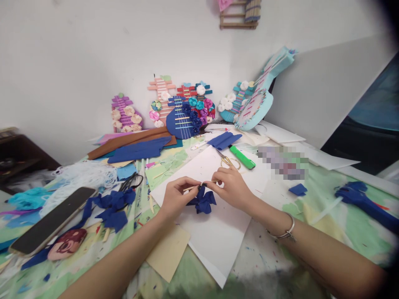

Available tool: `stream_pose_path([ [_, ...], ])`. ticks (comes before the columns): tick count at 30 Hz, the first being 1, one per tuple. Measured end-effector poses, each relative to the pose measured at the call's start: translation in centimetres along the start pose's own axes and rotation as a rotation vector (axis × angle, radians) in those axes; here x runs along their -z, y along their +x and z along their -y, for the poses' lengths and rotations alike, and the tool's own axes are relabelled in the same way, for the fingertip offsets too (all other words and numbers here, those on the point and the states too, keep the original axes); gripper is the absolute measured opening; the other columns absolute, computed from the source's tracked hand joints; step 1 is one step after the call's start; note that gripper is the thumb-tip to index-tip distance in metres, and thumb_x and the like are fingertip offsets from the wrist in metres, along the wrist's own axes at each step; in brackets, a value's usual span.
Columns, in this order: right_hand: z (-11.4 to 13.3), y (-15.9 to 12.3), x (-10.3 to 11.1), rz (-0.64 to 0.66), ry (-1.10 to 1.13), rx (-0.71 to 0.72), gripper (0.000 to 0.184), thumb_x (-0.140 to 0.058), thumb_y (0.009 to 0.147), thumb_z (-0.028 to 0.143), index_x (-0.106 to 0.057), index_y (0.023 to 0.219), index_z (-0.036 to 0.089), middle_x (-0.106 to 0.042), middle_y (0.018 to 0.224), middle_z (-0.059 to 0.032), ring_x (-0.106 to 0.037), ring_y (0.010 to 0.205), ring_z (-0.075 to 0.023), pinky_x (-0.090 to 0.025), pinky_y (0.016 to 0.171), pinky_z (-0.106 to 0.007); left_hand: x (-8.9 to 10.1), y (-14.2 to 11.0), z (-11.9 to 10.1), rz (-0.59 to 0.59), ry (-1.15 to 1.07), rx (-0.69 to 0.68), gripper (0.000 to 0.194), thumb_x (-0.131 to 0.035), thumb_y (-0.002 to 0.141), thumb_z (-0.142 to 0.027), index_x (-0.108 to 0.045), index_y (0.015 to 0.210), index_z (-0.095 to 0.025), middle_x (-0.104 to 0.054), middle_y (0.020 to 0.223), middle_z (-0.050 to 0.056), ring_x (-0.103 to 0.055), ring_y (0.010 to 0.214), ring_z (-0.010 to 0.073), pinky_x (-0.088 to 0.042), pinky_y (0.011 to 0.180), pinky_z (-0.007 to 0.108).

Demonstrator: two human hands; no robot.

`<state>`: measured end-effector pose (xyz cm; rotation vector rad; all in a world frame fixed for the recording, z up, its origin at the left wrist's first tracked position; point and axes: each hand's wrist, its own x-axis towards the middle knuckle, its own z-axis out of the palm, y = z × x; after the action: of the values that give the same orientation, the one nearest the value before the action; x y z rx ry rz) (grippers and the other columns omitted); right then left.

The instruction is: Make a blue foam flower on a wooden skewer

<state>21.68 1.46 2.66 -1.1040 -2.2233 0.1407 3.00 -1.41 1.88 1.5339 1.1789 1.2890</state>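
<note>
Pale wall point(77, 50) fills the top of the head view, with decorated instrument-shaped panels point(179, 120) standing along its foot at upper centre; below spreads a worktop point(258, 245) under a green-and-white cover. At mid-frame, a white sheet point(224, 245) lies beneath both hands. The left hand point(177, 197) has its grip closed on the left part of a slender pale stick point(209, 182); the right hand point(232, 187) pinches the right part, its grip near that of the left. Whether this is one stick or two pieces meeting cannot be told, as a small dark spot masks the middle. Just below, at the centre of the frame, is a dark-blue petalled piece point(204, 202); how it joins the stick is too small to make out. Good handling here probably calls for a light, steady pinch close to the dark spot from both sides, wrists low over the sheet, and the petals kept clear of the grip, since hard pressure could crease them and a twist from one hand alone could loosen the join. Gold-handled scissors point(227, 158) and a green cutter point(242, 157) lie just beyond the right hand; both are best kept out of its path. At left, dark-blue scraps point(115, 203) lie near a phone point(52, 222), well apart from the work.
</note>
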Motion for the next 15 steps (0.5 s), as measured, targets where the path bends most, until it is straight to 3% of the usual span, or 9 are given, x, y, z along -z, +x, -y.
stream_pose_path([
  [9, 0.49, -0.15, 0.04, -0.003, -0.021, -0.047, 0.038, -0.052, 0.089, 0.042, -0.055, 0.061, 0.016, -0.059, 0.066, -0.0002, -0.053, 0.066, -0.0133, -0.026, 0.074, -0.031, -0.23, -0.11, -0.08, -0.034, 0.077, -0.102, 0.011, -0.067, 0.069, -0.019, -0.074, 0.076, -0.017, -0.073, 0.075, 0.003, -0.067, 0.073, 0.0171, -0.056, 0.073, 0.03],
  [15, 0.81, -0.27, -0.09, -0.063, 0.005, -0.103, 0.039, -0.056, 0.086, 0.044, -0.053, 0.059, 0.016, -0.059, 0.068, 0.0011, -0.053, 0.068, -0.0133, -0.022, 0.077, -0.033, -0.2, -0.16, 0.22, -0.069, 0.085, -0.053, 0.026, -0.07, 0.068, -0.022, -0.074, 0.093, -0.017, -0.075, 0.085, 0.006, -0.069, 0.078, 0.0194, -0.057, 0.069, 0.029],
])
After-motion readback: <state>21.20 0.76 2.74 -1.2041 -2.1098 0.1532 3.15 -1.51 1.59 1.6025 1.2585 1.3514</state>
